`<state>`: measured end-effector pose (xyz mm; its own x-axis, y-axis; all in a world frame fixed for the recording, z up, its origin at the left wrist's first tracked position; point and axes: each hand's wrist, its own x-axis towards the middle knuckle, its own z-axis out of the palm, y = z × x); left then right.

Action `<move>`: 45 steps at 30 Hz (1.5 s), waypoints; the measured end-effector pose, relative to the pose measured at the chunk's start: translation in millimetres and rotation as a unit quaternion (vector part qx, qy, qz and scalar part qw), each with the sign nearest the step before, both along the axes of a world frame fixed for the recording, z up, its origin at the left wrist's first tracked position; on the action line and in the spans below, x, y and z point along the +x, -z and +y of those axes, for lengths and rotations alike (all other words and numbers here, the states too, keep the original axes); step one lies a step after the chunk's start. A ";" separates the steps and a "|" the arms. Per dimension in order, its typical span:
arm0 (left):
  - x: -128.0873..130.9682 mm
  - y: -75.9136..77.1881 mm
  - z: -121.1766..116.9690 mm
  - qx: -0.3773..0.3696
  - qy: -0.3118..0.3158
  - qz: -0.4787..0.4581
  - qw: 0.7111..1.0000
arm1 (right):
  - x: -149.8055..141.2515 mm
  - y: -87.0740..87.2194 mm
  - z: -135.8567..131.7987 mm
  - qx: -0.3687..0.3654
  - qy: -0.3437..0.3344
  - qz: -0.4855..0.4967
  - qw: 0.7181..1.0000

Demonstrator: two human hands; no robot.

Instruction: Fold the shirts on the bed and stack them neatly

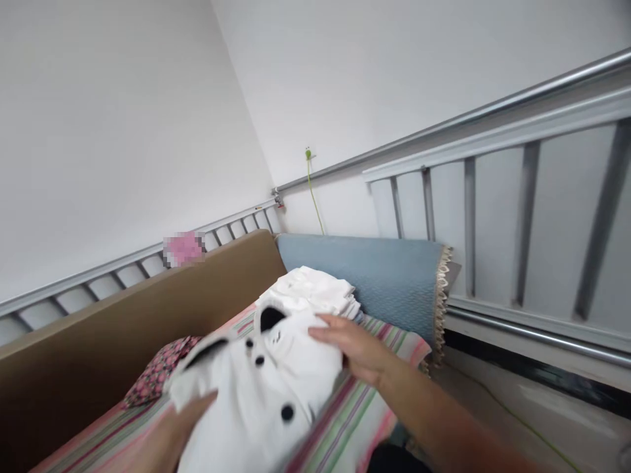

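White garment (261,387), dark round spots, dark-lined openings, spread between the person's two hands, over a striped sheet (352,420). Left hand (190,417): blurred, closed on the garment's left side, thumb over cloth, other fingers hidden under it. Right hand (352,345): gripping the opposite edge, fingertips on top near a small dark print. Just beyond the grip: stack of white clothes (313,289); garment overlaps it from where I stand, can't tell if they touch. Left of left hand: pink-patterned cloth (160,368), then brown panel (148,315). Past right hand: blue quilted cover (389,276), lace-edged. Farther right of the grip: metal railing (470,223). Well beyond both hands: green cord (314,197), plugged into wall.
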<state>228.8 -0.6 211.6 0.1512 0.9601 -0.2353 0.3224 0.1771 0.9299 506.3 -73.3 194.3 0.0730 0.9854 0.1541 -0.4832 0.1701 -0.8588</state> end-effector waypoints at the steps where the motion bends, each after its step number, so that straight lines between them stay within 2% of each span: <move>1: 24.1 -21.8 19.4 -0.003 0.021 -0.005 1.000 | 16.0 -15.5 7.0 0.022 0.034 -0.001 0.999; 3: 75.2 -64.1 56.7 0.002 0.066 -0.029 0.997 | 46.9 -43.1 21.0 0.062 0.109 -0.002 0.992; 5: 122.7 -98.0 91.6 0.029 0.151 -0.076 0.985 | 72.1 -59.6 33.7 0.100 0.183 -0.008 0.978; 7: 161.5 -116.3 127.0 0.074 0.231 -0.097 0.965 | 87.3 -58.3 46.8 0.130 0.249 -0.014 0.959; 8: 177.6 -117.9 145.8 0.095 0.261 -0.091 0.956 | 90.5 -49.9 54.5 0.137 0.277 -0.020 0.951; 9: 191.9 -114.4 165.5 0.121 0.281 -0.069 0.950 | 90.7 -36.5 63.3 0.131 0.298 -0.026 0.945; 11: 216.0 -93.3 205.7 0.175 0.290 0.018 0.941 | 83.3 2.2 84.2 0.074 0.307 -0.035 0.948; 15: 245.1 -19.4 273.1 0.223 0.252 0.199 0.920 | 54.1 91.2 126.8 -0.149 0.216 -0.015 0.965; 16: 247.7 -1.2 284.6 0.225 0.245 0.228 0.915 | 47.9 108.2 134.4 -0.187 0.198 0.002 0.962; 18: 248.9 28.5 301.0 0.243 0.235 0.287 0.896 | 40.4 130.8 144.1 -0.203 0.182 0.040 0.961; 20: 247.5 46.7 310.2 0.270 0.228 0.337 0.873 | 38.7 138.0 147.0 -0.173 0.182 0.069 0.966; 23: 247.8 51.8 315.3 0.306 0.215 0.398 0.837 | 40.7 128.8 143.2 -0.149 0.182 0.082 0.968; 25: 251.3 41.9 315.5 0.335 0.201 0.430 0.814 | 41.7 117.6 138.3 -0.148 0.195 0.075 0.967; 28: 256.3 14.2 314.6 0.388 0.188 0.458 0.778 | 40.3 104.8 132.1 -0.125 0.224 0.058 0.965; 30: 254.3 -2.7 314.6 0.417 0.183 0.469 0.757 | 36.3 102.3 131.5 -0.101 0.227 0.052 0.967; 32: 246.4 -8.2 315.5 0.432 0.174 0.482 0.742 | 29.8 105.0 134.9 -0.095 0.202 0.047 0.974; 34: 234.7 1.8 317.6 0.427 0.173 0.497 0.735 | 23.0 110.9 141.2 -0.114 0.165 0.030 0.979; 39: 214.4 49.2 327.5 0.398 0.195 0.512 0.736 | 22.7 119.6 142.9 -0.179 0.109 -0.087 0.974; 42: 220.8 51.4 321.9 0.424 0.163 0.507 0.733 | 31.8 112.9 122.6 -0.173 0.065 -0.181 0.966; 45: 240.3 45.3 289.6 0.516 0.129 0.454 0.715 | 37.5 100.9 98.6 -0.156 0.020 -0.242 0.957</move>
<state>469.1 289.0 166.3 0.5887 0.6614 0.4648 0.7747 -0.6258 -0.0907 543.8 25.3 93.4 0.1069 0.9868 -0.1215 -0.0140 -0.1207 -0.9926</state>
